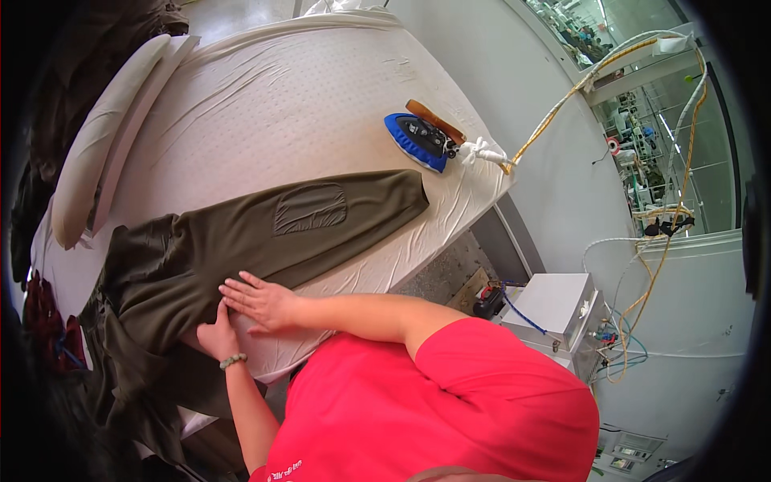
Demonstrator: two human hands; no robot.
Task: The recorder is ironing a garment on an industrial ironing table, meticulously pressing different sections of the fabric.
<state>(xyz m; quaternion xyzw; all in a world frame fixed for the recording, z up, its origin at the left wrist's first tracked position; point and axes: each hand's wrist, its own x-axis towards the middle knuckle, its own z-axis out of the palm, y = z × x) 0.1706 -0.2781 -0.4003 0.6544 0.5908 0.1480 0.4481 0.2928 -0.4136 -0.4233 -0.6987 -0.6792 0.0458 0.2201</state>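
Dark olive trousers [241, 217] lie across a pale padded ironing table [305, 96]. One leg stretches flat to the right, with a shiny patch pocket [310, 209] on it. The rest bunches up and hangs over the near left edge. My right hand [261, 303] rests flat on the near side of the leg, fingers extended. Just beside it, my left hand [215, 336], with a beaded bracelet at the wrist, grips the near edge of the cloth. Its thumb points up, and the fingers are partly hidden. An iron [419, 138] with a blue sole cover and brown handle sits beyond the trouser hem.
A padded pressing arm [112, 140] stands along the table's left side. White and yellow hoses [554, 108] run from the iron up to the right wall. Below right is a metal box [550, 304] with tubes. Dark garments [64, 88] hang at far left.
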